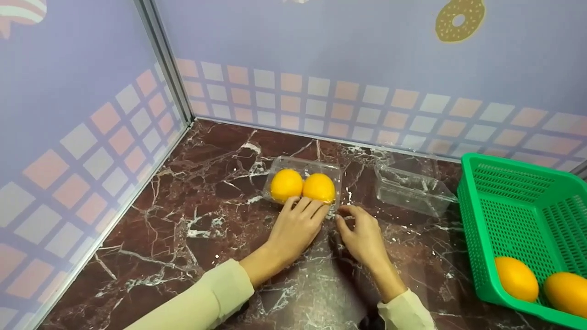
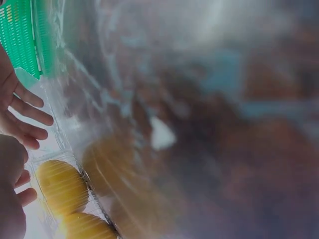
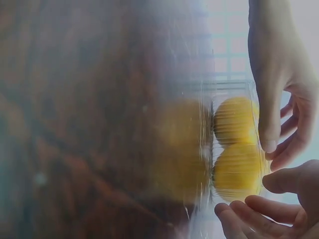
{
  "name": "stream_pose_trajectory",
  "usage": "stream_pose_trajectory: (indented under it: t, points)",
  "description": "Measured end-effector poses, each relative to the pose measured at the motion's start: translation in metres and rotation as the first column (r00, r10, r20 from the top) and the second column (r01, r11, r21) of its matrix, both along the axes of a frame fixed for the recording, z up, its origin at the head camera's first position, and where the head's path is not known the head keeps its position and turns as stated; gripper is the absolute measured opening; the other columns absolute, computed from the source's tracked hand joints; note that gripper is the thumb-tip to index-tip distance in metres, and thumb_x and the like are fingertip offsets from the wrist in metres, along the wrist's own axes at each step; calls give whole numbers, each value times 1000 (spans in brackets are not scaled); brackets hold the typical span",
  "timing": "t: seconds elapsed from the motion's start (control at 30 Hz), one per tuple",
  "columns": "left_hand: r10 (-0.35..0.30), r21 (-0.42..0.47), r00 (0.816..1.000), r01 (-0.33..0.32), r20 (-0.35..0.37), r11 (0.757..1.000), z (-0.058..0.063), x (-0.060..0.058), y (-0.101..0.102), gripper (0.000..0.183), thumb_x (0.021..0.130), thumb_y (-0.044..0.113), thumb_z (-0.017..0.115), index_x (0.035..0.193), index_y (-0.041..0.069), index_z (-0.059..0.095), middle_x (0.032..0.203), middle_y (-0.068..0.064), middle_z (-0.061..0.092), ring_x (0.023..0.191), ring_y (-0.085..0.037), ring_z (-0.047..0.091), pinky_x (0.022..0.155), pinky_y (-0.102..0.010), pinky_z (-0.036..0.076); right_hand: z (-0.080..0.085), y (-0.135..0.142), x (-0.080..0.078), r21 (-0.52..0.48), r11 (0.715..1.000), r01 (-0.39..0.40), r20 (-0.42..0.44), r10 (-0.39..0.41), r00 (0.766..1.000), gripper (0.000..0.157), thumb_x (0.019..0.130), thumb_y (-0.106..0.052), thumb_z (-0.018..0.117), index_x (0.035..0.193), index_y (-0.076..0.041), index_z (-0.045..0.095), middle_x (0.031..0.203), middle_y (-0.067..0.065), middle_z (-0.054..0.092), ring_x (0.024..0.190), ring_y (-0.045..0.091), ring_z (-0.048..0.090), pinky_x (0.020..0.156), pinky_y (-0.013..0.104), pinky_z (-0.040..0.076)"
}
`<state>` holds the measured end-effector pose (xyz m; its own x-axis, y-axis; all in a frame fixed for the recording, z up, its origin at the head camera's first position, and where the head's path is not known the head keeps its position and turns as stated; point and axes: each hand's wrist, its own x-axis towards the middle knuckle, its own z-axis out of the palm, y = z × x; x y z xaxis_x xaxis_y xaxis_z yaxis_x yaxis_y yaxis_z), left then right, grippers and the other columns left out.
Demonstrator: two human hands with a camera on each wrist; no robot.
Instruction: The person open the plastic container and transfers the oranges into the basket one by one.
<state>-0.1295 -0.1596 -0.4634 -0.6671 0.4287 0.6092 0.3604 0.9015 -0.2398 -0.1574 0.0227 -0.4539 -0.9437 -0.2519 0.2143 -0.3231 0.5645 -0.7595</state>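
Observation:
Two oranges [image 1: 286, 184] sit side by side in a clear plastic box [image 1: 308, 162] on the marbled table. My left hand [image 1: 297, 229] reaches to the near side of this box, its fingertips overlapping the lower edges of the fruit in the head view. Beside the box's near right corner is my right hand [image 1: 362, 234], thumb and fingers loosely bent and apart, with nothing between them. The right wrist view shows the oranges [image 3: 237, 172] through the box's ridged wall, with the left hand [image 3: 289, 79] above and the right hand [image 3: 279, 204] at the lower right.
A second clear plastic box [image 1: 412, 195] stands to the right, toward the back wall. Right of it is a green perforated basket [image 1: 467, 220] with two oranges [image 1: 517, 278] at its near end. Patterned walls [image 1: 293, 55] bound the table at the back and left.

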Motion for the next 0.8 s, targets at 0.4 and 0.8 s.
stream_pose_trajectory:
  t: [0.4,0.8]
  points:
    - [19,59,999,-17,-32,998,1,-8,4,14,92,18,75,106,18,73,100,3,69,92,-18,61,92,-37,49,-2,-4,-5,-77,997,14,82,-7,997,20,100,-9,69,117,0,75,107,16,79,87,26,77,84,45,64]
    - [20,86,1000,-20,-8,996,3,-13,8,13,90,23,79,102,21,74,97,4,69,91,-19,61,93,-38,49,-2,-10,-8,-427,895,127,427,77,901,17,105,-3,61,115,9,67,108,25,73,83,25,75,69,33,66]
